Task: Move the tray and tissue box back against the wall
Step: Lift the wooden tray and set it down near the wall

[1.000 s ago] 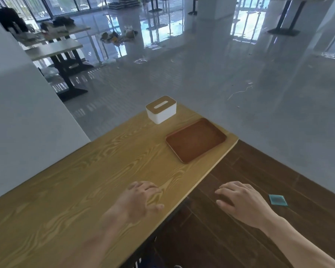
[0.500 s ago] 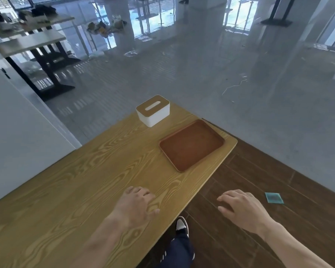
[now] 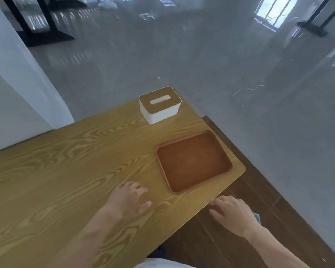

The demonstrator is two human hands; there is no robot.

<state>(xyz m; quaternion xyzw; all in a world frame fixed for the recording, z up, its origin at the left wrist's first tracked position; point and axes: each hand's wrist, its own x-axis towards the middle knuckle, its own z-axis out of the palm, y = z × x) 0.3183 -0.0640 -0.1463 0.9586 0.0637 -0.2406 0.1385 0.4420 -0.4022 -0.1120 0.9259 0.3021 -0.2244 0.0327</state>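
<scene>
Fingers (image 3: 137,187) of the left hand (image 3: 127,202) are loosely spread over the desk (image 3: 56,171), holding nothing; the right hand (image 3: 233,213) hovers just off the near-right desk edge, likewise spread and empty. Both stop short of the brown tray (image 3: 193,161) at the right end, with the white tissue box (image 3: 160,105) beyond it at the far corner. Best to take the tray by its two short rims and slide it flat leftward toward the wall (image 3: 17,97), then the box.
</scene>
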